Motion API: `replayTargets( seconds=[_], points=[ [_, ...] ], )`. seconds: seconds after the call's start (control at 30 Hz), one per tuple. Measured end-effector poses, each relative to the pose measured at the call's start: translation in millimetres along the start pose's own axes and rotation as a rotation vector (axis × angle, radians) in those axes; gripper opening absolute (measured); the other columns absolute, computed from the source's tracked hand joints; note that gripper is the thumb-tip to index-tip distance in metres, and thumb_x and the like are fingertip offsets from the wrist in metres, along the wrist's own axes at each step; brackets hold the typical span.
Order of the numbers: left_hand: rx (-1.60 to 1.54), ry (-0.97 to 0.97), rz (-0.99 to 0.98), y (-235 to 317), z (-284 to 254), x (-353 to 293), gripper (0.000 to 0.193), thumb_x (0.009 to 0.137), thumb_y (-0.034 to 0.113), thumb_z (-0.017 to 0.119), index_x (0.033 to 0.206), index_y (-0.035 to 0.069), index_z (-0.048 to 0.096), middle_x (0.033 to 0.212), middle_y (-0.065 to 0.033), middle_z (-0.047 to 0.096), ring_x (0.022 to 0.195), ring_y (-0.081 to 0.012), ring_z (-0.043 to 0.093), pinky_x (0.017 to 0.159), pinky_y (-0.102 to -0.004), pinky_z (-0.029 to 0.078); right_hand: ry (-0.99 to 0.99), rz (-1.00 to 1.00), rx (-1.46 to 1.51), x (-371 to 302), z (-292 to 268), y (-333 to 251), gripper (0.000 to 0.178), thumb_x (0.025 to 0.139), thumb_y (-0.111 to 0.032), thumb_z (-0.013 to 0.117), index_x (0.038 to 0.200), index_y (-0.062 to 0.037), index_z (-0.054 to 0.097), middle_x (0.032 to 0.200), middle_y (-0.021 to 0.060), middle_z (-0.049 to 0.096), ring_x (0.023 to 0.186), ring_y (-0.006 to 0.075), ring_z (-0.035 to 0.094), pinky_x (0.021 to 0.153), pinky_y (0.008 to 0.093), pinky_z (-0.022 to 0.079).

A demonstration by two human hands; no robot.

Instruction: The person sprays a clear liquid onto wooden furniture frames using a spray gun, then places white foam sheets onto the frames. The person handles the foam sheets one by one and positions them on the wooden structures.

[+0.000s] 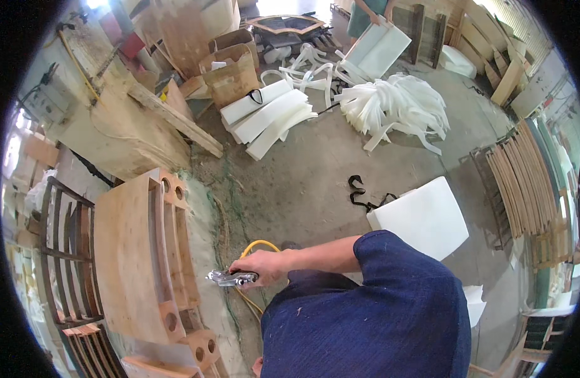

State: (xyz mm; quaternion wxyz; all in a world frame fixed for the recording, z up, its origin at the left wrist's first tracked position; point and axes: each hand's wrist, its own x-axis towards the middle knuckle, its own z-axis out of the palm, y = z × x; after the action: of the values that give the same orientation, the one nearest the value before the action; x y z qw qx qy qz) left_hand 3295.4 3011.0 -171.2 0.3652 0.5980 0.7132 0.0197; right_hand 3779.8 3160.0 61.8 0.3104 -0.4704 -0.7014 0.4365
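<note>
My right arm reaches across to the left. Its hand point(270, 267) is closed round the handle of a silver spray gun point(230, 278), and its nozzle points left toward a curved wooden frame point(129, 246). A gap separates the gun from this frame, which has plywood panels and round holes along its side. A yellow hose point(260, 243) loops behind my right hand. Only a sliver of my left hand point(257, 366) shows at the lower edge beside my navy shirt; its fingers are hidden.
White foam blocks point(422, 217) lie on the floor to the right, a black strap point(359, 192) beside them. Foam strips point(397, 107) are heaped farther off, near foam slabs point(271, 116). A co-worker point(365, 16) handles a white foam sheet point(377, 51). Curved wooden slats point(523, 176) stand right.
</note>
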Motion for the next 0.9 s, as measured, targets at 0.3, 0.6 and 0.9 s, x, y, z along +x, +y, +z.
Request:
replayTargets(
  seconds=[0.3, 0.6, 0.9],
  points=[
    [0.023, -0.015, -0.008, 23, 9, 4, 0.019, 0.065, 0.016, 0.069, 0.075, -0.001, 0.065, 0.058, -0.0144, 0.056, 0.060, -0.0166, 0.056, 0.058, -0.0361, 0.045, 0.035, -0.014, 0.006, 0, -22, 29, 0.050, 0.086, -0.033, 0.067, 0.124, -0.0079, 0.048, 0.107, 0.0149, 0.062, 0.097, 0.0320, 0.061, 0.082, 0.0414, 0.049],
    [0.006, -0.017, 0.028, 20, 10, 12, 0.019, 0.065, 0.015, 0.069, 0.074, -0.001, 0.065, 0.057, -0.0143, 0.055, 0.059, -0.0162, 0.056, 0.057, -0.0361, 0.045, 0.063, -0.027, -0.013, -7, -18, 27, 0.048, 0.085, -0.031, 0.069, 0.123, -0.0080, 0.049, 0.105, 0.0149, 0.063, 0.095, 0.0322, 0.062, 0.080, 0.0416, 0.050],
    [-0.023, -0.021, 0.054, -2, 13, 10, 0.018, 0.065, 0.015, 0.069, 0.073, -0.001, 0.065, 0.055, -0.0142, 0.054, 0.057, -0.0158, 0.055, 0.057, -0.0362, 0.045, 0.024, -0.100, -0.025, -6, 13, 9, 0.047, 0.083, -0.026, 0.070, 0.122, -0.0083, 0.048, 0.098, 0.0129, 0.062, 0.088, 0.0312, 0.062, 0.074, 0.0412, 0.050]
  ],
)
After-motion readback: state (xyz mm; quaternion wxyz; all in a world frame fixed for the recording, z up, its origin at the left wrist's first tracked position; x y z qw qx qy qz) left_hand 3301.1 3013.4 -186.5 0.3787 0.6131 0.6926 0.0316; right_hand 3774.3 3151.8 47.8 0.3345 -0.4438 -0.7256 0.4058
